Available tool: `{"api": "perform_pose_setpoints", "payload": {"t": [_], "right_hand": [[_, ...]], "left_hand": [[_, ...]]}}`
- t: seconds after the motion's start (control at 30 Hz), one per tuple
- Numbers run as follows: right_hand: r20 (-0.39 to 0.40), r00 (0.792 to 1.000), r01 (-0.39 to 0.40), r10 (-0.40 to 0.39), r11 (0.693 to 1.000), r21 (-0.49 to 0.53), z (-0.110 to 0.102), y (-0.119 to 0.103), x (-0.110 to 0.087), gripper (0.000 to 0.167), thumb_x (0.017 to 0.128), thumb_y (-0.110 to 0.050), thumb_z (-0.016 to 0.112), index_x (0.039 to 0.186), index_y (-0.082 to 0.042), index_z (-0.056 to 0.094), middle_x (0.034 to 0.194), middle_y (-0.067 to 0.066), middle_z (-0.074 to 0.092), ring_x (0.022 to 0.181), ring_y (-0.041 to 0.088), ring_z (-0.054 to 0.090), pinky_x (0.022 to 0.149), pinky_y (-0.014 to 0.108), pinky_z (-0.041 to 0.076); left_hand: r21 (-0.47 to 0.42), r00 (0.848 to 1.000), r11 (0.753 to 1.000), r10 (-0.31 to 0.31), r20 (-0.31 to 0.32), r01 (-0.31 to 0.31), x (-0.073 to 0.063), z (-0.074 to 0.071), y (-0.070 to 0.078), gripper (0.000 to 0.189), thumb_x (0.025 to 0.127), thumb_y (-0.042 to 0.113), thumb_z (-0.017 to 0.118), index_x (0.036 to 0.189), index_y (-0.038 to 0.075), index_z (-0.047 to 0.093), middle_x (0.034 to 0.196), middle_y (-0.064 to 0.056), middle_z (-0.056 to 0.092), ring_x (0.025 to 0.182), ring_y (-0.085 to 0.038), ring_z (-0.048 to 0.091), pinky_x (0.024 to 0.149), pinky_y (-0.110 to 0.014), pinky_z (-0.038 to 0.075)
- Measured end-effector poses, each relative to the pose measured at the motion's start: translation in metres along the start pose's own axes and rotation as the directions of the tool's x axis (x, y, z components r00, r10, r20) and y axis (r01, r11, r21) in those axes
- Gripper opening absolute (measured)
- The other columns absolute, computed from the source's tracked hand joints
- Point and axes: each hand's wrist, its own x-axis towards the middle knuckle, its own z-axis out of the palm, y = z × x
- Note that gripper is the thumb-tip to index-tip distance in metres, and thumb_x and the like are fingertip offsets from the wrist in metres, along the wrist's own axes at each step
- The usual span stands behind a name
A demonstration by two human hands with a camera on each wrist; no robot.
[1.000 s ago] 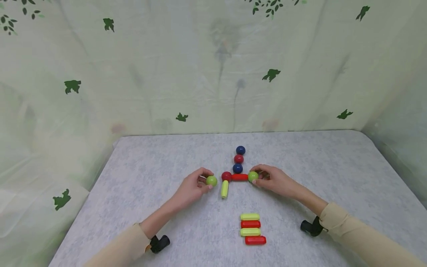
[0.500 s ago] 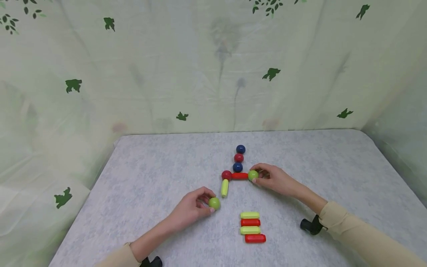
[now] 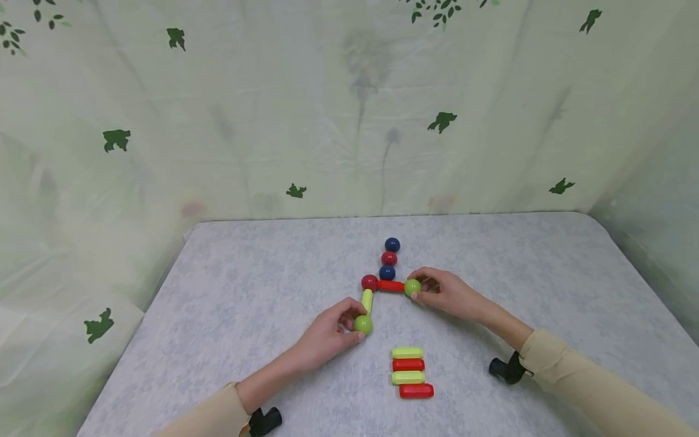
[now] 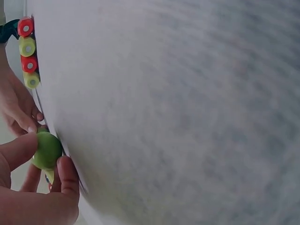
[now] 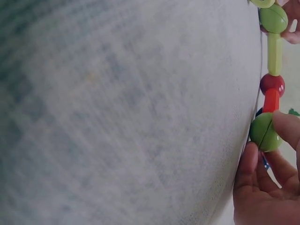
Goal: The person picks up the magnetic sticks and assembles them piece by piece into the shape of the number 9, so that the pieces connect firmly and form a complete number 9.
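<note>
My left hand (image 3: 334, 332) pinches a green ball (image 3: 363, 325) between thumb and fingers, right at the near end of a yellow rod (image 3: 368, 301). That rod runs up to a red ball (image 3: 369, 283). From the red ball a red rod (image 3: 391, 286) leads right to a second green ball (image 3: 412, 287), which my right hand (image 3: 450, 294) pinches. In the right wrist view, the held green ball (image 5: 266, 132) sits against the red rod's end. The left wrist view has the other green ball (image 4: 47, 150) between thumb and fingertips.
Behind the red rod, two blue balls (image 3: 387, 272) with a red ball (image 3: 389, 258) between them form a line. Nearer me, yellow rods (image 3: 407, 352) and red rods (image 3: 417, 391) lie stacked in a column on the grey tabletop (image 3: 262, 267). A leaf-printed curtain (image 3: 235, 121) hangs behind.
My left hand has brought its green ball from left of the red ball, toward me and then rightward to the yellow rod's near end. The right hand has stayed in place.
</note>
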Motion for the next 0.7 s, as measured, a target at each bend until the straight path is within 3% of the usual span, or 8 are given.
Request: {"api": "perform_pose_setpoints", "payload": {"t": [0.3, 0.5, 0.7], "right_hand": [[0.000, 1.000, -0.003, 0.003, 1.000, 0.001, -0.001, 0.001, 0.001, 0.033, 0.092, -0.018, 0.069, 0.124, -0.013, 0.061, 0.108, 0.000, 0.060, 0.094, 0.020, 0.056, 0.082, 0.034, 0.049], [-0.010, 1.000, -0.012, 0.012, 1.000, 0.014, 0.000, -0.001, -0.001, 0.038, 0.093, -0.016, 0.068, 0.129, -0.011, 0.059, 0.110, 0.002, 0.060, 0.094, 0.020, 0.056, 0.081, 0.034, 0.049], [-0.048, 0.997, -0.064, 0.064, 0.998, 0.010, -0.001, -0.013, -0.010, 0.051, 0.094, -0.018, 0.067, 0.140, -0.006, 0.049, 0.122, 0.007, 0.057, 0.099, 0.021, 0.057, 0.082, 0.035, 0.051]], "left_hand": [[0.003, 0.999, 1.000, 0.003, 0.033, -0.003, 0.002, 0.004, 0.004, 0.031, 0.089, 0.005, 0.069, 0.119, 0.011, 0.062, 0.104, 0.000, 0.058, 0.091, -0.019, 0.053, 0.076, -0.030, 0.045], [-0.018, 0.999, 0.999, -0.041, 0.007, 0.041, 0.000, 0.010, 0.009, 0.031, 0.090, 0.005, 0.068, 0.119, 0.011, 0.062, 0.104, -0.001, 0.057, 0.092, -0.020, 0.052, 0.074, -0.029, 0.046], [-0.047, 0.996, 0.995, -0.086, -0.030, 0.085, -0.003, 0.015, 0.014, 0.031, 0.090, 0.004, 0.068, 0.120, 0.010, 0.062, 0.108, -0.003, 0.056, 0.094, -0.022, 0.050, 0.074, -0.030, 0.047]]}}
